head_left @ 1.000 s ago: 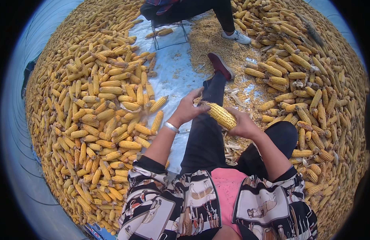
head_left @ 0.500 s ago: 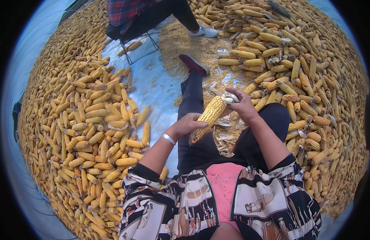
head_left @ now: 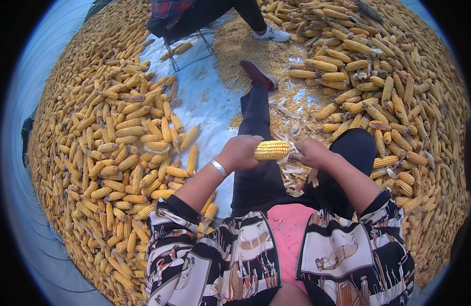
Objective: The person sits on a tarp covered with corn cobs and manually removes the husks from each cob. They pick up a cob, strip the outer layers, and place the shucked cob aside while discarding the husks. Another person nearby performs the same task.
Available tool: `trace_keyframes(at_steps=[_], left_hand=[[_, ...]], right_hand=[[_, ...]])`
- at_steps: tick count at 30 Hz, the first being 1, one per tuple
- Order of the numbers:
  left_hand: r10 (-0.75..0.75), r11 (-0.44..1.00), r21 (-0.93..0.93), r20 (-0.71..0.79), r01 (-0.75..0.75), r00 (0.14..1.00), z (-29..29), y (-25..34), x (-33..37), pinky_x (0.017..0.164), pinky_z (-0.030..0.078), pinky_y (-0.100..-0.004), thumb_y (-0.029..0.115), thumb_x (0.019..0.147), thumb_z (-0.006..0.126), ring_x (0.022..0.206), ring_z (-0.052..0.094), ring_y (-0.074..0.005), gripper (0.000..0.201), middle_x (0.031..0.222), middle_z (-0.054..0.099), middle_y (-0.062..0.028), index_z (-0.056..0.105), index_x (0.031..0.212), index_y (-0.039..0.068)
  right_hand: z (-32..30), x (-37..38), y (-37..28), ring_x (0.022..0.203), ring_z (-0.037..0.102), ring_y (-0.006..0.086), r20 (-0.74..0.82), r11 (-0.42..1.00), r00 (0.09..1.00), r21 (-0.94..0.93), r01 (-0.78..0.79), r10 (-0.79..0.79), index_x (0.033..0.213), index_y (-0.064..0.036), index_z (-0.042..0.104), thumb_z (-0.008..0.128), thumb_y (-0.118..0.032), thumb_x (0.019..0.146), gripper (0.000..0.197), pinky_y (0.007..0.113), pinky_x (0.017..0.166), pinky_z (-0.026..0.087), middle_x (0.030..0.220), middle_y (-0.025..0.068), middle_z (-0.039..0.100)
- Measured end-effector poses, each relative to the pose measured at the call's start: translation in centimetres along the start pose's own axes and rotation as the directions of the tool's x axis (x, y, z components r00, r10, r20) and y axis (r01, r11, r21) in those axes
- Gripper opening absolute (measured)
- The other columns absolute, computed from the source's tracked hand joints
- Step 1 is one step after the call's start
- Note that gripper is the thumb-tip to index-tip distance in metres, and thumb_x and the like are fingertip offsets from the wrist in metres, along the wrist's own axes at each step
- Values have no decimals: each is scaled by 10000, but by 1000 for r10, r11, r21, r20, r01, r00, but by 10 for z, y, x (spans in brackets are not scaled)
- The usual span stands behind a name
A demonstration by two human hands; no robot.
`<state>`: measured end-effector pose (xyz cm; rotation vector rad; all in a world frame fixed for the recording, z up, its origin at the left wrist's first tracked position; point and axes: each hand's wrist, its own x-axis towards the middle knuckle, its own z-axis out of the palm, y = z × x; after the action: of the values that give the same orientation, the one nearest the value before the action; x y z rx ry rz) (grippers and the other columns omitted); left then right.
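Both hands (head_left: 276, 152) grip corn cob (head_left: 272, 150) — level

Bright, even daylight, soft short shadows, sharp centre, heavy fisheye bending and black vignette at edges.

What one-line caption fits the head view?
Seated person's left hand and right hand grip one corn cob over the lap, cob heaps around.

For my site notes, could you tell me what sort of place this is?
Probably an outdoor farm yard for husking maize: heaped corn cobs cover a pale ground sheet, stripped husks lie underfoot, and both hands grip one corn cob.
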<state>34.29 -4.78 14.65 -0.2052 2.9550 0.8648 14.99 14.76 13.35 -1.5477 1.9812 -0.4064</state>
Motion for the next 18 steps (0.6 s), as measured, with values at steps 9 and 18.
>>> trace_keyframes(at_steps=[9,18], left_hand=[[449,892,246,-390,-379,804,-24,-18,-7,623,500,-400,176,610,742,730,606,-293,330,769,556,-68,549,865,95],[131,958,277,-169,-81,977,-16,-30,5,696,535,-428,175,660,746,808,651,-333,279,817,625,-118,573,848,64]], right_hand=[[-5,-37,-68,514,360,58,428,-180,896,897,-404,120,892,-151,511,580,-432,962,298,229,463,323,639,-64,381],[21,23,-22,474,436,114,156,392,908,864,-316,388,730,-108,549,602,-459,925,405,266,454,348,587,-5,475]])
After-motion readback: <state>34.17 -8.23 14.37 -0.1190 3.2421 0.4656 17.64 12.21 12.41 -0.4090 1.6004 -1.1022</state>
